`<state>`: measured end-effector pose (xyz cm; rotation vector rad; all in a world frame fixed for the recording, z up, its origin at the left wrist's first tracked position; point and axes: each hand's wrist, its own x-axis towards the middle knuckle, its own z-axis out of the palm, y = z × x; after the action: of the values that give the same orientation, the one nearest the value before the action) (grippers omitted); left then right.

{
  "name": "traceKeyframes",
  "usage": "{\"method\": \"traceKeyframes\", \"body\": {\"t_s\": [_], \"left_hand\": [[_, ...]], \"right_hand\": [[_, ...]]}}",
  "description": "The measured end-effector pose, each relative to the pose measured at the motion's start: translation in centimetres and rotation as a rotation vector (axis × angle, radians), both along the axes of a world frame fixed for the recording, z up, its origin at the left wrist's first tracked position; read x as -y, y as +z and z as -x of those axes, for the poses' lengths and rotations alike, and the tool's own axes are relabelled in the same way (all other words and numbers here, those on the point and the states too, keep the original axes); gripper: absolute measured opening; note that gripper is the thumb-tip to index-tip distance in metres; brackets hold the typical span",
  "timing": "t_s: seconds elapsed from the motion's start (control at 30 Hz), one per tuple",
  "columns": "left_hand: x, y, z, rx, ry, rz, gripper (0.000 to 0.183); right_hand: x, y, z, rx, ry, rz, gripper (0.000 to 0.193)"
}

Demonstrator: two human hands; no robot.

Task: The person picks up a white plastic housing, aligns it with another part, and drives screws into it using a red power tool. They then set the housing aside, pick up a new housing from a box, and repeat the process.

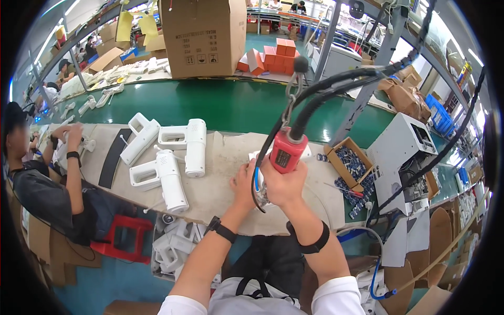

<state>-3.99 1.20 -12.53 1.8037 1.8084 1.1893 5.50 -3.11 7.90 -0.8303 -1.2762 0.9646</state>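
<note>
Red, hose-fed powered screwdriver hangs upright on grey felt-covered bench, tip over small white plastic housing. Right hand wrapped tight round screwdriver grip. Left hand beside it, steadying housing; how far open cannot be told. Three white pistol-shaped casings left of screwdriver; cardboard box of blue screws right. Advice: keep driver plumb, housing pinned flat, light pressure.

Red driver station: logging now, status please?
Right hand grips red driver. Left hand steadies white part beneath. Three white housings lie left, clear.
</note>
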Motion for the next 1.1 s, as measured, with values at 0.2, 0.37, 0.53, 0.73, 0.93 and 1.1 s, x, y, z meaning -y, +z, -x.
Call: {"method": "traceKeyframes", "body": {"t_s": [0.2,0.37,0.53,0.73,0.93,1.1], "left_hand": [[1.5,1.4,0.2,0.127,-0.107,-0.18,0.088],[6.6,5.6,2.0,0.195,0.078,0.043,0.092],[15.6,7.5,7.9,0.384,0.121,0.093,0.09],[23.4,14.8,11.5,0.553,0.122,0.376,0.088],[21.1,12.9,15.9,0.39,-0.608,0.189,0.092],[14.6,14.0,22.3,-0.905,-0.263,0.37,0.082]], "right_hand": [[-1.5,0.1,-2.2,-0.026,-0.087,-0.056,0.01],[-0.4,7.3,-5.2,0.008,-0.14,-0.102,0.026],[3.6,0.1,-9.3,0.212,-0.52,-0.488,0.037],[9.9,-8.0,-9.2,0.648,-0.085,0.059,0.044],[13.1,-10.3,-13.4,-0.353,0.457,0.695,0.042],[18.7,-12.5,-23.3,-0.422,0.259,0.864,0.045]]}}
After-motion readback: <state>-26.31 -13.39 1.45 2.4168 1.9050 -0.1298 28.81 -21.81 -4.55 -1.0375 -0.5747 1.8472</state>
